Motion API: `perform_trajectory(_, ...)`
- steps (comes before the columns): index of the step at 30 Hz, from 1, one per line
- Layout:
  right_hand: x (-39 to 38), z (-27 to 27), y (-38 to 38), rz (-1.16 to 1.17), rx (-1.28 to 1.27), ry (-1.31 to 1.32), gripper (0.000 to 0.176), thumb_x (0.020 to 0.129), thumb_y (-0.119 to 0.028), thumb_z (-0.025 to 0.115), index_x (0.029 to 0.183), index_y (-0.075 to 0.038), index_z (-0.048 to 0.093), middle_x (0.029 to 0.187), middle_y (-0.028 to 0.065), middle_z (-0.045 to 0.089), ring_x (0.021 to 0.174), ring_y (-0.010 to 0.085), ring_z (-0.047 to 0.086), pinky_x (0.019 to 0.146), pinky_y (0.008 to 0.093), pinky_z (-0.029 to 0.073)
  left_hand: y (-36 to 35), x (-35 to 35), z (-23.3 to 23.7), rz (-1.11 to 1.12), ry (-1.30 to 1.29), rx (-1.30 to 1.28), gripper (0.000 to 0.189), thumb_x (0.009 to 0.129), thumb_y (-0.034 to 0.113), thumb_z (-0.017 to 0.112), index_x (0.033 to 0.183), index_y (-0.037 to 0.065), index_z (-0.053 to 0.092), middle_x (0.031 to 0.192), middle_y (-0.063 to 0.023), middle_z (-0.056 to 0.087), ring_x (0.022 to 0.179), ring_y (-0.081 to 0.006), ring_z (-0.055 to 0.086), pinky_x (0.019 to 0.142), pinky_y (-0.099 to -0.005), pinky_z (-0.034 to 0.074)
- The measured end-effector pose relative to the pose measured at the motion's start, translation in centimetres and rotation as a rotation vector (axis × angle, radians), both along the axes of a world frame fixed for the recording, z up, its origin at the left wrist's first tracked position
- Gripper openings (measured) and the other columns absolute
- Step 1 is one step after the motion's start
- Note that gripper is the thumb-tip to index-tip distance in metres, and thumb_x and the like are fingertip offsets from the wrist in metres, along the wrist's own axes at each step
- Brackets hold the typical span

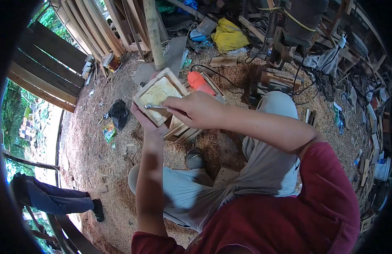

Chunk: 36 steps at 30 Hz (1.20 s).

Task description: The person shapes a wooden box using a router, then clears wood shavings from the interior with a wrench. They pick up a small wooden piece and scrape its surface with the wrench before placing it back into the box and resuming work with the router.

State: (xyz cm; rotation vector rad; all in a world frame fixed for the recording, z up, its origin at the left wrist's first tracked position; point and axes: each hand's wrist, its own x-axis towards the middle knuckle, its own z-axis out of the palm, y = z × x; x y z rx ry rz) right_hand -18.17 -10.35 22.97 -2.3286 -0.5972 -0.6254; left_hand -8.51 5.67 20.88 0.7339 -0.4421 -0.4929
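Observation:
My left hand (150, 122) is wrapped round a small square wooden box (177, 80) from below and tilts it toward me. A pale yellow paste (163, 89) lies uneven across the inside of the box. Over the near side of the box, my right hand (196, 109) pinches a thin silver spoon-like tool (153, 106), its tip at the paste. Beneath the box, another wooden frame or crate (185, 132) is partly hidden by my hands. An orange object (200, 83), perhaps a power tool or bottle, lies just beyond my right hand.
Wood shavings cover the ground (94, 148). A black plastic bag (118, 113) lies to the left, and a yellow sack (230, 36) at the back. A black cable (221, 77) runs toward wooden machinery (272, 82). Another person's legs (56, 194) show at left. Planks (94, 25) lean behind.

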Motion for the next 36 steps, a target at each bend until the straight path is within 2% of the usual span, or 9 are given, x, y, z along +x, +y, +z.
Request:
perform_trajectory(4, -0.4, 1.4, -1.4, 0.086, -0.082, 0.056, 0.018, 0.103, -0.022, 0.059, 0.118, -0.013, 0.064, 0.073, 0.0149, 0.065, 0.064, 0.0362, 0.067, 0.059, 0.0464, 0.051, 0.6, 0.3, -0.3, 0.072, 0.149, -0.057, 0.093, 0.092, 0.075, 0.03, 0.159, 0.011, 0.037, 0.159, -0.0161, 0.044, 0.143, -0.0388, 0.047, 0.119, -0.0574, 0.036)
perform_trajectory(10, 0.3, 1.1, -1.5, -0.023, 0.225, 0.005, 0.018, 0.106, -0.021, 0.056, 0.118, -0.011, 0.063, 0.073, 0.0149, 0.063, 0.065, 0.0337, 0.066, 0.06, 0.0431, 0.049, 0.9, 1.1, -0.2, -0.118, 0.08, -0.192, 0.091, 0.091, 0.07, 0.038, 0.158, 0.01, 0.038, 0.158, -0.0162, 0.045, 0.144, -0.0373, 0.045, 0.119, -0.0563, 0.036)
perform_trajectory(12, 0.6, 0.8, -1.5, -0.07, 0.276, -0.031, 0.018, 0.105, -0.02, 0.057, 0.119, -0.011, 0.062, 0.073, 0.0146, 0.063, 0.065, 0.034, 0.066, 0.06, 0.0438, 0.049, 0.3, 0.5, 0.7, 0.014, 0.11, -0.116, 0.09, 0.092, 0.069, 0.038, 0.158, 0.008, 0.037, 0.158, -0.016, 0.045, 0.145, -0.0358, 0.044, 0.12, -0.0536, 0.036)
perform_trajectory(16, 0.1, 1.1, -1.4, -0.158, 0.154, 0.039, 0.019, 0.104, -0.02, 0.057, 0.121, -0.011, 0.061, 0.072, 0.0144, 0.063, 0.064, 0.0347, 0.066, 0.059, 0.045, 0.049, -0.8, -0.4, 1.2, 0.147, 0.144, -0.039, 0.088, 0.094, 0.065, 0.037, 0.158, 0.005, 0.037, 0.157, -0.0156, 0.046, 0.145, -0.0332, 0.045, 0.12, -0.049, 0.037)
perform_trajectory(21, -0.1, 0.2, -0.4, -0.118, 0.001, -0.013, 0.017, 0.103, -0.023, 0.059, 0.117, -0.013, 0.063, 0.069, 0.0154, 0.063, 0.062, 0.0362, 0.065, 0.058, 0.048, 0.05, -0.7, 0.3, -0.4, 0.115, 0.063, -0.063, 0.071, 0.098, 0.061, 0.038, 0.149, 0.013, 0.051, 0.146, -0.0095, 0.057, 0.136, -0.0298, 0.053, 0.115, -0.0517, 0.04)
perform_trajectory(24, 1.7, -0.3, -1.5, -0.156, 0.233, -0.073, 0.017, 0.103, -0.026, 0.06, 0.111, -0.013, 0.066, 0.07, 0.0166, 0.063, 0.062, 0.0386, 0.066, 0.058, 0.0497, 0.051, -0.7, 0.4, -0.5, 0.151, 0.086, -0.134, 0.071, 0.098, 0.061, 0.038, 0.148, 0.013, 0.051, 0.145, -0.0086, 0.057, 0.136, -0.0298, 0.053, 0.116, -0.0504, 0.039)
perform_trajectory(29, 2.3, -0.7, -1.3, -0.382, 0.175, -0.014, 0.016, 0.102, -0.025, 0.06, 0.101, -0.01, 0.063, 0.068, 0.0174, 0.063, 0.063, 0.0411, 0.065, 0.056, 0.0501, 0.051, -1.0, -0.3, 0.3, 0.242, 0.058, -0.074, 0.074, 0.098, 0.062, 0.036, 0.151, 0.012, 0.046, 0.149, -0.0093, 0.054, 0.138, -0.0306, 0.051, 0.117, -0.0501, 0.037)
perform_trajectory(32, 0.6, -0.8, 0.2, -0.125, -0.055, -0.018, 0.015, 0.102, -0.025, 0.06, 0.1, -0.01, 0.062, 0.067, 0.0165, 0.063, 0.062, 0.0405, 0.065, 0.056, 0.0502, 0.05, -0.8, -0.2, -0.2, 0.33, 0.12, -0.013, 0.079, 0.1, 0.065, 0.029, 0.156, 0.01, 0.041, 0.154, -0.011, 0.05, 0.142, -0.0311, 0.047, 0.119, -0.05, 0.035)
perform_trajectory(36, 2.7, -1.4, -0.3, -0.236, 0.081, -0.074, 0.016, 0.101, -0.024, 0.061, 0.098, -0.008, 0.061, 0.069, 0.016, 0.063, 0.063, 0.0388, 0.065, 0.057, 0.0494, 0.051, -0.3, -0.7, 0.5, 0.34, 0.239, 0.029, 0.074, 0.1, 0.064, 0.031, 0.153, 0.013, 0.044, 0.153, -0.0093, 0.05, 0.141, -0.0314, 0.048, 0.118, -0.0521, 0.036)
